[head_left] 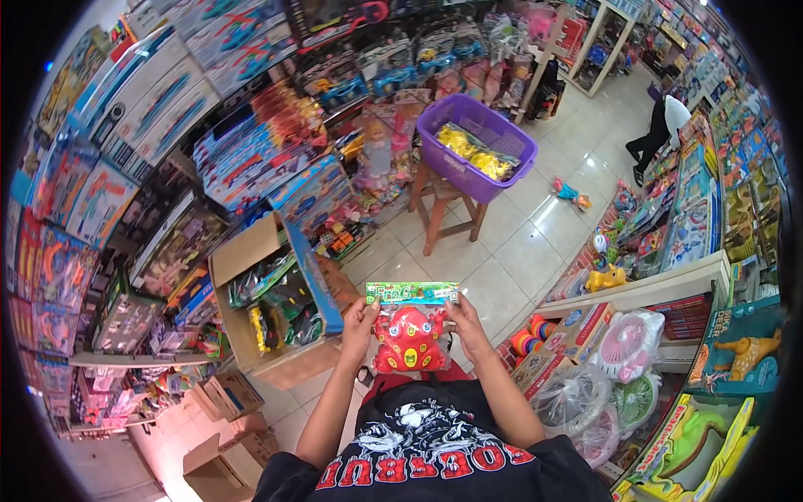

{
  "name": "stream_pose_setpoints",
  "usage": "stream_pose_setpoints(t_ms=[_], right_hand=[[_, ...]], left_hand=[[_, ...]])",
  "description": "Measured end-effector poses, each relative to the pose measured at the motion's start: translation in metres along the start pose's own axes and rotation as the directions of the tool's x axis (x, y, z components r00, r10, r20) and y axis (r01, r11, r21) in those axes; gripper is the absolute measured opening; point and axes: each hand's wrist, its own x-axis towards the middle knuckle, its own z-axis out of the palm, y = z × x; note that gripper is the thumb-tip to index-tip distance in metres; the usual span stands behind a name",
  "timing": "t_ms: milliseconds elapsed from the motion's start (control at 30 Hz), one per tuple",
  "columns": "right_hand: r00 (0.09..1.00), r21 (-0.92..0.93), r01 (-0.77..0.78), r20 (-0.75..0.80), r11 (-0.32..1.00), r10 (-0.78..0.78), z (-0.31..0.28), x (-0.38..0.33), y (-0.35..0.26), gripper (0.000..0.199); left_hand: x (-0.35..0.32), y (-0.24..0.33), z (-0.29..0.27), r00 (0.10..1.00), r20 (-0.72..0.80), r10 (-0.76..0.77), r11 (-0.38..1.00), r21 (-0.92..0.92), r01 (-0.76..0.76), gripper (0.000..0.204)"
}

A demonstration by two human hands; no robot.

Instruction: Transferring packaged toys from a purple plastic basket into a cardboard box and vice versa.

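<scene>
A red toy frog with yellow spots hangs in a clear plastic bag below a green header card. My left hand grips the card's left end, and my right hand pinches its right end. The packaged frog is held level in front of my body, above my lap. Ahead of it, a purple plastic basket with bagged yellow toys rests on a wooden stool. To my left stands an open cardboard box full of dark, green and yellow packaged toys.
Stacked toy boxes line the left wall. On the right, a shelf carries packaged toys, with bagged pink and green fans below. A small colourful toy lies on the tiled floor. Another person is at the far right.
</scene>
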Motion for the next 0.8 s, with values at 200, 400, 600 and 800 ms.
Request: stream_pose_setpoints(t_ms=[200, 400, 600, 800], right_hand=[[0.990, -0.031, 0.129, -0.054, 0.991, -0.131, -0.051, 0.017, -0.036, 0.022], [0.964, 0.034, 0.216, -0.163, 0.976, -0.208, -0.074, 0.030, -0.058, 0.018], [0.928, 0.142, 0.311, -0.256, 0.940, -0.269, -0.089, 0.063, -0.072, 0.016], [0.885, 0.126, 0.277, -0.420, 0.953, -0.201, -0.103, 0.108, -0.097, 0.022]], left_hand=[[0.025, 0.010, 0.067, 0.996, 0.076, -0.047, 0.997, 0.073, 0.041, 0.018], [0.050, 0.007, 0.105, 0.989, 0.141, -0.053, 0.997, 0.071, 0.044, 0.019], [0.076, 0.015, 0.120, 0.963, 0.226, -0.147, 0.984, 0.128, 0.120, 0.039], [0.139, 0.029, 0.129, 0.838, 0.443, -0.319, 0.899, 0.421, 0.119, 0.063]])
